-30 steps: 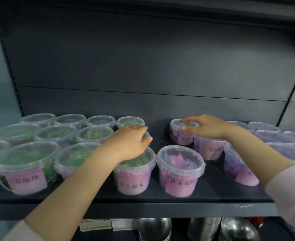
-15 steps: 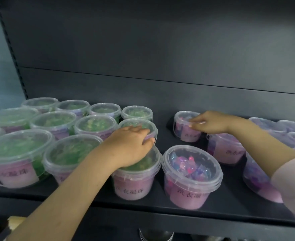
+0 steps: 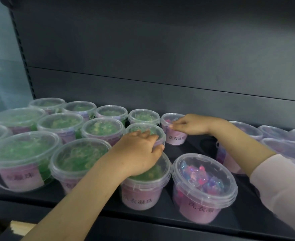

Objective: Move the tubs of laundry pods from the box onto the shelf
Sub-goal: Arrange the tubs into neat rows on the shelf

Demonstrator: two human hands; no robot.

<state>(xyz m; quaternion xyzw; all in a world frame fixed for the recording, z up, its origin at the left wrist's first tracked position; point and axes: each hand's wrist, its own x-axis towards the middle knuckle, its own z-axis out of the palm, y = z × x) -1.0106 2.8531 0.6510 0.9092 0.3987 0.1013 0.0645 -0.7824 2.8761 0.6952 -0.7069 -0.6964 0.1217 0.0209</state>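
Clear tubs with pink labels stand in rows on the dark shelf [image 3: 143, 219]. The left ones hold green pods and the right ones pink and blue pods. My left hand [image 3: 139, 153] lies over the lid of a front green tub [image 3: 141, 193]. Its fingers curl on the near rim of the second-row green tub [image 3: 144, 130]. At the back, my right hand [image 3: 190, 125] grips the lid rim of a small pink tub [image 3: 175, 138] beside the last green tub. A front pink tub [image 3: 204, 188] stands untouched. No box is in view.
More pink tubs [image 3: 280, 136] crowd the right end behind my right arm. A bare strip of shelf [image 3: 193, 148] lies between the two hands. The shelf's back panel [image 3: 160, 66] rises right behind the rear row. A pale wooden edge [image 3: 20, 228] shows below left.
My right hand has slid the back pink tub leftward, close to the green row. My left hand has reached further back onto the second-row green tub. My view has moved closer.
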